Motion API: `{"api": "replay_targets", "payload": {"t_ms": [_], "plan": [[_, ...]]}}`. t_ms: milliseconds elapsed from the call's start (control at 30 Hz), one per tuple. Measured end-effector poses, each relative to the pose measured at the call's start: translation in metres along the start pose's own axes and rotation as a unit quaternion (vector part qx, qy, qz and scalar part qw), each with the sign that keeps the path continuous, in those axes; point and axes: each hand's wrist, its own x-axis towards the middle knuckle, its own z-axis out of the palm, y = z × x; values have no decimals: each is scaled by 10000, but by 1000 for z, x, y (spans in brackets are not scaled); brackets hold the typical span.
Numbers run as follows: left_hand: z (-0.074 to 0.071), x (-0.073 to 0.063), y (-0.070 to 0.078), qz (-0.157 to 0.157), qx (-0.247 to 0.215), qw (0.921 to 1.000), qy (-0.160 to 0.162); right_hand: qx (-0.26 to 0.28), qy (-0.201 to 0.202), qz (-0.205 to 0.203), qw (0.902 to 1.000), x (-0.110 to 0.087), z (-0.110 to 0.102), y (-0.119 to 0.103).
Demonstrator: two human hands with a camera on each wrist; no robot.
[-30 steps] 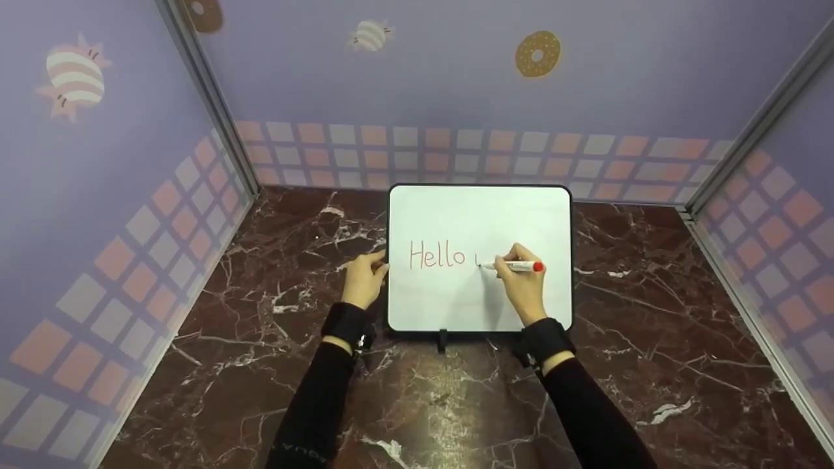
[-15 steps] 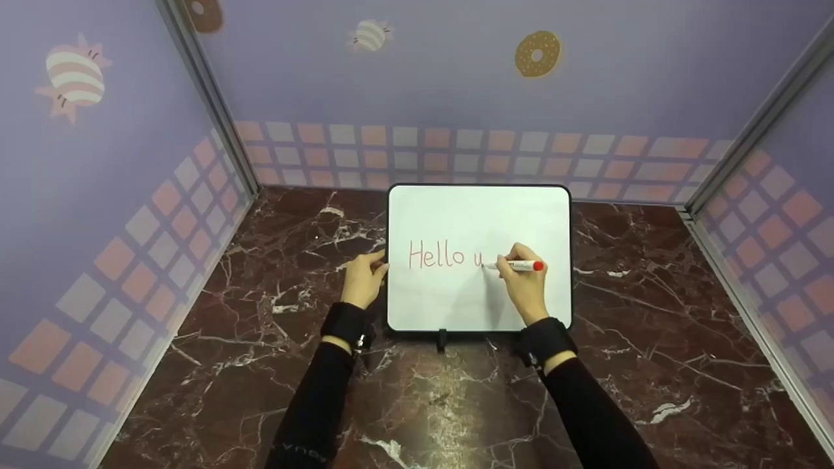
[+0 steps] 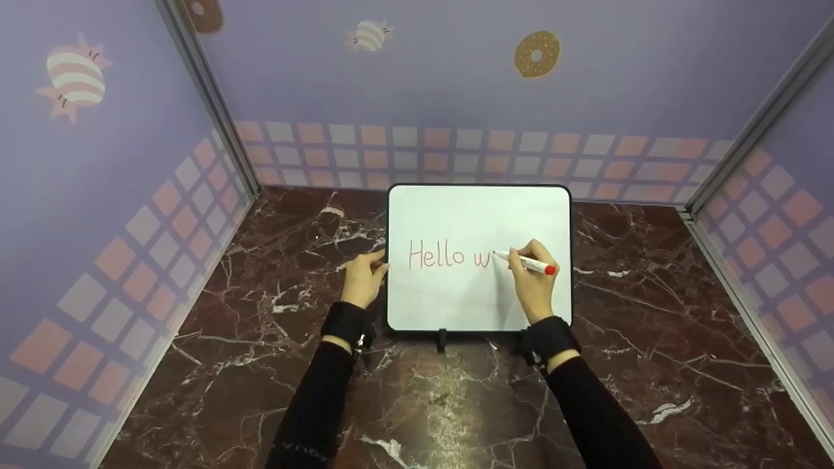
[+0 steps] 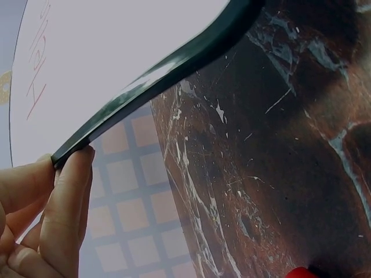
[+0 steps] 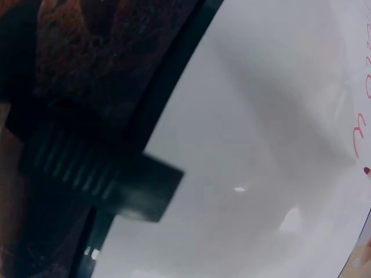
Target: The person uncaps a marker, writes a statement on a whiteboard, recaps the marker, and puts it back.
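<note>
A whiteboard [image 3: 456, 215] with a thin black frame stands propped up on the stone-patterned tabletop. Red handwriting [image 3: 436, 255] reading "Hello w" runs across its middle. My left hand [image 3: 362, 281] pinches the board's left edge; in the left wrist view, thumb and fingers [image 4: 68, 191] grip the black frame [image 4: 156, 78]. Over the right half of the board, my right hand [image 3: 534, 283] holds a white marker [image 3: 533, 263] with a red end. Its tip is at the top of the "w"; whether it touches the surface I cannot tell. Only the marker's tip [image 5: 367, 171] shows in the right wrist view.
A small black support foot [image 3: 442, 340] juts forward below the board; a ribbed black clip [image 5: 104, 174] overlaps its lower edge in the right wrist view. Purple walls [image 3: 443, 65] with printed squares enclose the dark marbled table [image 3: 273, 365]. Something red [image 4: 301, 272] peeks into the left wrist view.
My right hand has moved slightly right and then up with the marker, and the first short stroke after "Hello" has grown into a "w". My left hand stays on the board's edge.
</note>
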Motion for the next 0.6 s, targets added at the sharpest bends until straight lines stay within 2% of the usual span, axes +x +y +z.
{"api": "replay_targets", "payload": {"t_ms": [267,433,600], "plan": [[0,1,-1,-80,-80,9999,-67,-110,-33,-36,9999,1,-2,2],[1,3,0,-152,-122,9997,-141,-303,219,-82,9993,0,-3,0],[1,2,-1,-51,-66,10000,-50,-328,212,-15,9992,-2,-4,21]]}}
